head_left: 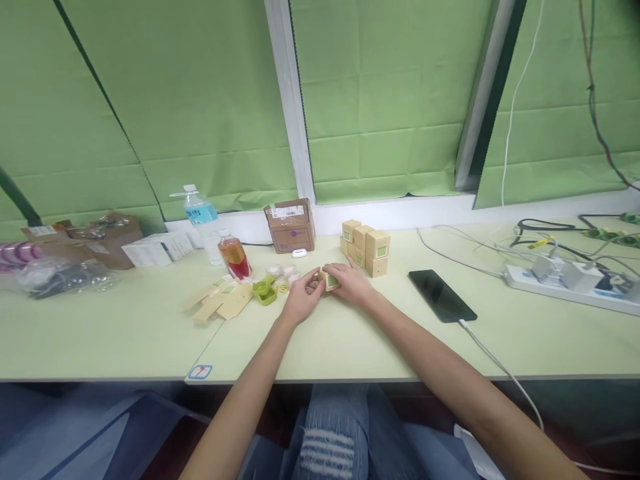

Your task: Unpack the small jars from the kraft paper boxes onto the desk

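Note:
Both hands meet on a small tan box with a green label [331,281] at the middle of the pale table [350,340]. My left hand [303,297] pinches its left side with curled fingers. My right hand [351,281] wraps over its right side. Just behind them stands a stack of several like boxes [367,247]. Flat unfolded box blanks [219,301] lie to the left, with a green scoop-like piece [265,291] and small white pieces [281,273] between them and my left hand.
A bottle of red liquid [234,258], a water bottle [199,210] and a brown carton [291,226] stand at the back. A black phone [441,295] on a white cable lies right. A power strip [565,280] with cables sits far right; bags and cartons [80,250] far left.

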The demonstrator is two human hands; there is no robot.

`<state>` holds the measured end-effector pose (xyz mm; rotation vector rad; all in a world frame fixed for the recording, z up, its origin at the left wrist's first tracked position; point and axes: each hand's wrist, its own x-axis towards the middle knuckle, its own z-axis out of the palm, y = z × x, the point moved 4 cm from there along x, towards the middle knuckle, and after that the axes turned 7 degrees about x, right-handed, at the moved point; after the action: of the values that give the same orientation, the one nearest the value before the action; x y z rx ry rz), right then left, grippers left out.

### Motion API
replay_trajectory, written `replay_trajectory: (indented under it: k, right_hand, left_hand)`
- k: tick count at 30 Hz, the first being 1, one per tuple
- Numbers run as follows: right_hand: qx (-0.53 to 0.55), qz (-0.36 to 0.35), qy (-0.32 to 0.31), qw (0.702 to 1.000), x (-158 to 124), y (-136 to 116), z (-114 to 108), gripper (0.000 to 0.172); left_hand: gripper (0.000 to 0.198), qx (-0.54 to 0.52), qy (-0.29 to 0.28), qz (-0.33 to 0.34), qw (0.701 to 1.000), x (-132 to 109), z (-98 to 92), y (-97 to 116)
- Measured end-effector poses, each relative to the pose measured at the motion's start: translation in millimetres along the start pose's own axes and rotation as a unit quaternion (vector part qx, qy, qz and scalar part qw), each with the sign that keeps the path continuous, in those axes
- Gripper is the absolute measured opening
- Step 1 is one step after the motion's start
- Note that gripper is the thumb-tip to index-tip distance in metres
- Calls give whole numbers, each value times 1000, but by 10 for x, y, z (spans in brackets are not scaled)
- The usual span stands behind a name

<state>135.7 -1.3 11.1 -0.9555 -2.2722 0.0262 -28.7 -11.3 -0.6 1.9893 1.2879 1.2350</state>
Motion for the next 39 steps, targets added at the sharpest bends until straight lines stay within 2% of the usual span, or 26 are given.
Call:
replay_trajectory:
  k: [6, 11, 16, 19, 21, 24, 27, 30, 39]
  right_hand:
    - [-9, -26, 1, 1000, 30, -70, 13, 42]
    - [-2, -14, -2, 1000, 39, -35, 2, 42]
    - [16, 5, -18, 1000, 7, 18, -75, 44]
    - [31, 14, -23, 999, 4, 11, -94, 45]
    - [34, 25, -22, 999, 8, 17, -88, 45]
    - [32, 34, -15, 999, 7, 52, -67, 45]
    - [33, 40, -4, 999, -6, 99, -53, 45]
    - [37, 46, 2, 998, -19, 121, -49, 46]
    - [31, 58, -4, 998, -12, 110, -41, 46]
  left_hand:
    - [52, 78, 5, 17, 997, -27, 19, 44]
    - [49, 175, 19, 56, 983, -46, -35, 87]
    - [35, 144, -1, 66, 987, -64, -33, 109]
    - [29, 147, 28, 89, 985, -69, -40, 166]
    - [25, 179, 47, 136, 973, -74, -49, 219]
    - [17, 255, 74, 212, 941, -94, -70, 290]
    - [16, 306, 85, 244, 916, -119, -87, 341]
    - [13, 337, 83, 244, 905, -139, -90, 375]
    - [26, 380, 52, 227, 895, -126, -15, 313]
